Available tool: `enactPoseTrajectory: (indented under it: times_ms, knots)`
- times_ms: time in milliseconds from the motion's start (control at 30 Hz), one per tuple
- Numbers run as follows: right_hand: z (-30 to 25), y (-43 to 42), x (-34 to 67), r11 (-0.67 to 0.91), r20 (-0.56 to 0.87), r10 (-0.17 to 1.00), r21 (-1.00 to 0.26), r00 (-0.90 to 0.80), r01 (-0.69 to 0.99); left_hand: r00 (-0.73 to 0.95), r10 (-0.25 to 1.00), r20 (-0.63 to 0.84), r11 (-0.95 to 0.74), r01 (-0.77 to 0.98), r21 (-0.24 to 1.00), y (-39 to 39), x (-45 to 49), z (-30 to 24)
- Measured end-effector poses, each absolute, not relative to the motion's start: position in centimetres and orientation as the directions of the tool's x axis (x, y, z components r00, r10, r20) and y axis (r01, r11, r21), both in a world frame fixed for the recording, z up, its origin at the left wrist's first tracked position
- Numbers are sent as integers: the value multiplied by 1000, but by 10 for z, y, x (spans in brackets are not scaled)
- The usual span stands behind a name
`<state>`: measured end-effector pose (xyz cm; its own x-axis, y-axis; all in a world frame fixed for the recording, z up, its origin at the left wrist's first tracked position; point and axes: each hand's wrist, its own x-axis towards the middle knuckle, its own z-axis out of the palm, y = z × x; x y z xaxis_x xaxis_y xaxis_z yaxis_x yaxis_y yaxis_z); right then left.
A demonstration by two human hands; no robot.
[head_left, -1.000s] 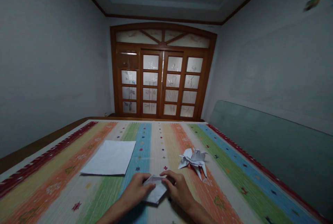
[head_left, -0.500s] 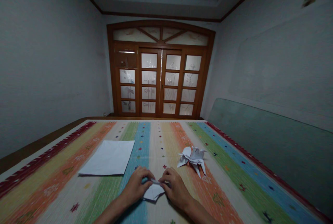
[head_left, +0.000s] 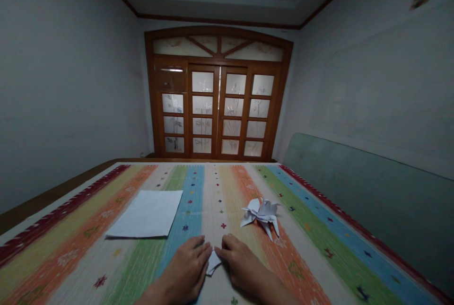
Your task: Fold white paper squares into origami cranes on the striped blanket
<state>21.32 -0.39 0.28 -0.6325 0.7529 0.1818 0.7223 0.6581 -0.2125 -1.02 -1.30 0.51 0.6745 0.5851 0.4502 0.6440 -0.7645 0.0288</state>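
Observation:
My left hand (head_left: 187, 267) and my right hand (head_left: 241, 262) lie side by side, palms down, on the striped mat (head_left: 88, 253). Both press on a small folded piece of white paper (head_left: 213, 263); only a corner of it shows between them. The fingers of each hand are bent down onto the paper. A finished folded paper figure (head_left: 261, 215) stands just beyond my right hand. A flat white sheet (head_left: 146, 214) lies beyond my left hand.
The colourful striped mat covers a wide surface with a wooden edge (head_left: 53, 196) at the left. A green padded panel (head_left: 372, 201) runs along the right wall. A wooden door with frosted panes (head_left: 216, 106) closes the far end.
My hands have closed over the folded paper and flattened it onto the mat; earlier its top was lifted between my fingertips. Less of the paper shows now.

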Motion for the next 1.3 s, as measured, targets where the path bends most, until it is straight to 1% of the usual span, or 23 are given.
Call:
enactPoseTrajectory:
  times_ms: [100, 167, 367, 467, 600, 733, 800, 867, 933, 1033, 1100, 1200, 1300]
  knots:
    - [2, -10, 212, 658, 174, 753, -202, -635, 725, 684, 593, 425, -751, 660, -14, -16, -6, -2]
    - [0, -12, 211, 656, 180, 755, -201, -631, 728, 688, 608, 397, -750, 662, 3, -17, -5, -5]
    - [-9, -7, 209, 625, 182, 781, -218, -598, 750, 663, 692, 286, -720, 663, 205, -18, -11, -6]
    - [-11, -6, 211, 622, 206, 783, -229, -587, 749, 657, 711, 249, -703, 662, 259, -18, -14, -5]
    - [-5, -9, 214, 651, 239, 759, -257, -605, 715, 644, 703, 302, -711, 654, 261, -18, -13, -7]
    - [0, -11, 218, 678, 293, 735, -297, -611, 673, 644, 647, 407, -754, 619, 218, -19, -10, -7]
    - [1, -12, 219, 674, 305, 739, -330, -601, 661, 636, 634, 440, -765, 601, 233, -21, -7, -5]
    - [0, -12, 220, 661, 308, 750, -364, -585, 656, 618, 652, 440, -755, 586, 296, -22, -3, -3]
    - [-1, -10, 220, 646, 312, 763, -390, -566, 656, 576, 694, 432, -720, 568, 398, -23, 0, -1]
    - [-4, -7, 219, 630, 322, 777, -414, -541, 657, 457, 782, 424, -623, 556, 550, -23, 3, -2]
    - [-4, -5, 217, 622, 334, 783, -430, -524, 655, 371, 835, 406, -550, 571, 610, -21, 3, -3]
    - [-4, -2, 215, 606, 348, 796, -469, -496, 643, 288, 894, 342, -447, 576, 684, -16, 2, -2]
    - [-4, 0, 214, 585, 339, 810, -503, -478, 636, 251, 938, 238, -338, 523, 782, -11, 1, 2]
